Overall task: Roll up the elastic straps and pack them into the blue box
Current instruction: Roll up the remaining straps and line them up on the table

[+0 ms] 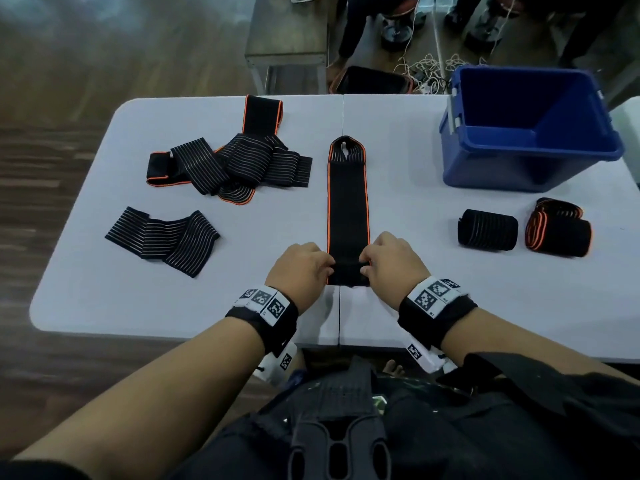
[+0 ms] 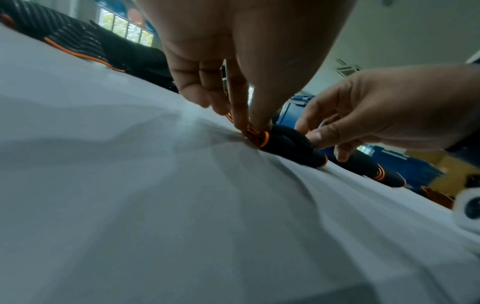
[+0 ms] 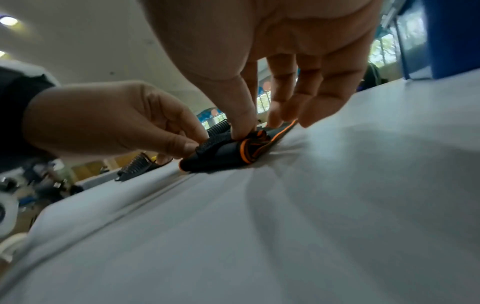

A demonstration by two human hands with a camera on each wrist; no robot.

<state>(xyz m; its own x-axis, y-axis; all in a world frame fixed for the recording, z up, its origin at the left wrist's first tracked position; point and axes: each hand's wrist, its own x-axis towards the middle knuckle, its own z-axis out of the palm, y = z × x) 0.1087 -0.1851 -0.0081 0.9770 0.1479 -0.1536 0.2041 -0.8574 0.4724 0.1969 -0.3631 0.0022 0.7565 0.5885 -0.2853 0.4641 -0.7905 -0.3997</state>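
A black elastic strap (image 1: 347,202) with orange edges lies stretched lengthwise down the middle of the white table (image 1: 415,299). Its near end is curled into a small roll (image 2: 288,144) (image 3: 221,153). My left hand (image 1: 304,268) pinches the roll's left end and my right hand (image 1: 391,263) pinches its right end. Two rolled straps (image 1: 488,229) (image 1: 557,233) lie at the right, in front of the blue box (image 1: 530,133), which looks empty. Unrolled straps sit in a pile (image 1: 235,164) at the far left, and one more (image 1: 162,239) lies nearer.
The blue box stands at the table's far right corner. Beyond the far edge are a grey bench (image 1: 287,39), a tangle of cables (image 1: 426,71) and another person's legs (image 1: 356,26). Bare table surface lies between the strap and the rolled ones.
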